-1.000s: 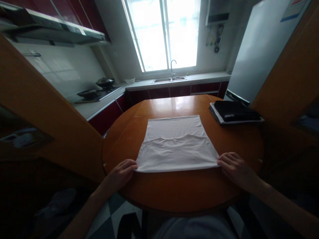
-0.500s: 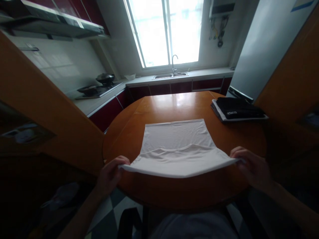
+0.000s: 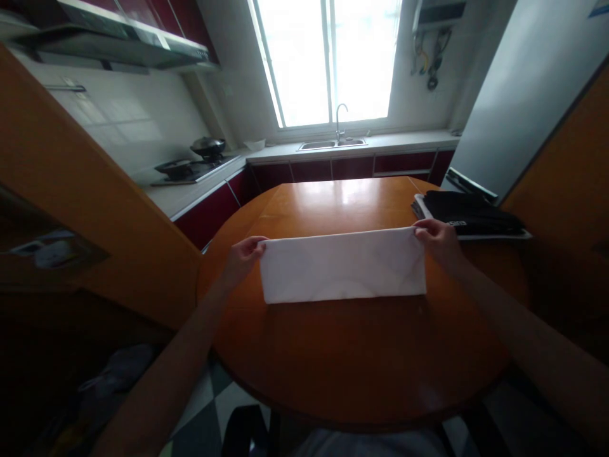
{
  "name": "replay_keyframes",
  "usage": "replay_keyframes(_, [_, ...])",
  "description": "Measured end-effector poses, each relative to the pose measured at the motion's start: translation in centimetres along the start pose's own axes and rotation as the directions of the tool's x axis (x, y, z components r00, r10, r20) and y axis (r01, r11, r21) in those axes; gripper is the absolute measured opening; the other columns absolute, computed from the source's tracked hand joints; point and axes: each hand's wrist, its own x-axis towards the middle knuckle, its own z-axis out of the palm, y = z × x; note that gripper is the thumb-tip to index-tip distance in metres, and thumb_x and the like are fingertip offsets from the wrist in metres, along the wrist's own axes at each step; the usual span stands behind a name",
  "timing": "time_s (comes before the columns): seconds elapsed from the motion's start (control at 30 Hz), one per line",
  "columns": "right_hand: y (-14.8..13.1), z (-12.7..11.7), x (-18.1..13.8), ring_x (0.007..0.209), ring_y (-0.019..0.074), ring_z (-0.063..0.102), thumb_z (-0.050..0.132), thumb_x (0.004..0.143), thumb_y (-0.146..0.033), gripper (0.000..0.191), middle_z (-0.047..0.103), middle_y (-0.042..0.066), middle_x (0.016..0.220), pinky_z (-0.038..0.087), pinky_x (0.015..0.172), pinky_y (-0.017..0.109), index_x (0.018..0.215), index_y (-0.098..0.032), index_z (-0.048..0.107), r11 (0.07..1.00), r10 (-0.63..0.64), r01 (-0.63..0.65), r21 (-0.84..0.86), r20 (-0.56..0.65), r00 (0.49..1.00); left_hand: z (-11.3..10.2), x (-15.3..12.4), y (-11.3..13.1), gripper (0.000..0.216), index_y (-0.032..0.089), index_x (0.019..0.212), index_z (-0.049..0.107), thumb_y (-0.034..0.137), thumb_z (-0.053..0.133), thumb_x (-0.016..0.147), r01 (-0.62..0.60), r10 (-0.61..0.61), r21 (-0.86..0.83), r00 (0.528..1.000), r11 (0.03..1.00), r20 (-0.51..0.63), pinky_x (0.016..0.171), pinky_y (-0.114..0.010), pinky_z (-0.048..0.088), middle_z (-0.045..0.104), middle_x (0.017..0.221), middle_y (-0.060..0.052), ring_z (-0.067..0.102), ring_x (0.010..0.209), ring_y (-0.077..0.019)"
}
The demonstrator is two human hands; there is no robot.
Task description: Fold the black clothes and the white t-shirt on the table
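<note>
A white cloth garment (image 3: pixel 342 266), folded into a wide flat rectangle, lies across the middle of the wooden table (image 3: pixel 352 362). Its exact kind cannot be made out. My left hand (image 3: pixel 245 254) pinches the far left corner between thumb and fingers. At the far right corner, my right hand (image 3: pixel 438 238) is closed on the fabric in the same way. The far edge is drawn straight between both hands, and the near edge rests toward me.
Folded dark and white clothes (image 3: pixel 469 212) are stacked at the table's right side, close to my right hand. Behind the table run a counter with a sink (image 3: pixel 332 145) and a stove with pans (image 3: pixel 208 147). A fridge (image 3: pixel 514 95) stands at right.
Both hands have moved away from me and closer together, carrying the cloth's near edge over to its far edge. The cloth is now a narrower rectangle.
</note>
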Motion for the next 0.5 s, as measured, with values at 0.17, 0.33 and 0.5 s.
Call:
replay_keyframes(0.17, [4.7, 4.9, 3.3, 0.061, 0.0164, 0.06, 0.062, 0.067, -0.023, 0.012, 0.069, 0.005, 0.066, 0.044, 0.054, 0.024, 0.071, -0.015, 0.069, 0.97, 0.21, -0.201, -0.139, 0.049, 0.977, 3.4, 4.1, -3.4, 0.052, 0.015, 0.092, 0.075, 0.062, 0.062, 0.076, 0.027, -0.057, 0.135, 0.973, 0.99, 0.223, 0.076, -0.033, 0.053, 0.077, 0.091, -0.01, 0.07, 0.084, -0.0261])
replay_keyframes(0.33, [7.0, 5.9, 4.5, 0.062, 0.0169, 0.06, 0.062, 0.069, -0.025, 0.015, 0.069, 0.005, 0.067, 0.043, 0.054, 0.024, 0.074, -0.014, 0.072, 0.966, 0.211, -0.2, -0.163, 0.05, 0.976, 3.6, 5.0, -4.9, 0.052, 0.016, 0.098, 0.075, 0.063, 0.058, 0.082, 0.019, -0.051, 0.136, 0.971, 0.991, 0.234, 0.08, -0.032, 0.053, 0.077, 0.099, -0.01, 0.07, 0.09, -0.0261])
replay_keyframes(0.5, [7.3, 6.2, 6.5, 0.063, 0.0172, 0.061, 0.061, 0.07, -0.026, 0.018, 0.07, 0.006, 0.071, 0.043, 0.054, 0.024, 0.076, -0.014, 0.072, 0.973, 0.186, -0.175, -0.153, 0.058, 0.981, 3.5, 7.0, -5.6, 0.054, 0.015, 0.102, 0.074, 0.062, 0.058, 0.082, 0.023, -0.055, 0.141, 0.972, 0.99, 0.23, 0.081, -0.033, 0.053, 0.077, 0.1, -0.01, 0.07, 0.092, -0.026])
